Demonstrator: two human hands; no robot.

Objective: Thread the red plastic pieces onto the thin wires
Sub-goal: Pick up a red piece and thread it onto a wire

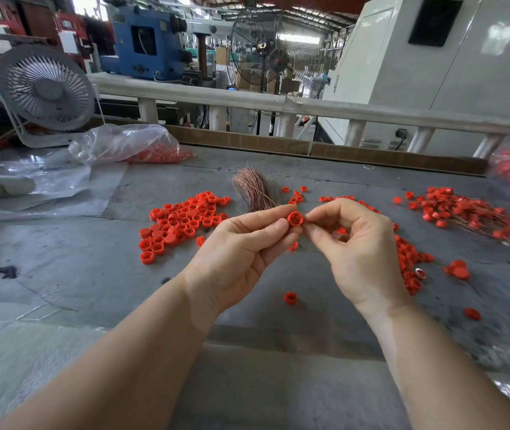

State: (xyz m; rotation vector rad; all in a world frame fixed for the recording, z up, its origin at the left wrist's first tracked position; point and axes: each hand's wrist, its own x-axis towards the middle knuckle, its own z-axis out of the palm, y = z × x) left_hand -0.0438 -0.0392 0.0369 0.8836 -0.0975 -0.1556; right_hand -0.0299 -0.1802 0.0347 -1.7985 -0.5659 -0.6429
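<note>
Tally, bench top

Two hands: left hand (pixel 241 243), right hand (pixel 356 249). One red cap (pixel 294 218) held between them. One wire bundle (pixel 255 189). Two fans: desk fan (pixel 45 88), pedestal fan (pixel 273 57). Loose red caps (pixel 182 220): too many to count; three stray singles near the wrists.

Left hand (pixel 241 246): pinched one red cap (pixel 294 218) between thumb and forefinger above the grey table (pixel 61 274). Right hand (pixel 356 243): fingertips met the cap's right side; whether a wire was held could not be told. Loose red caps (pixel 182 221) lay left; copper wire bundle (pixel 255 190) beyond the hands; threaded caps on wires (pixel 471 215) far right. White fan (pixel 45 88) stood far left beside a clear bag of caps (pixel 129 147).
</note>
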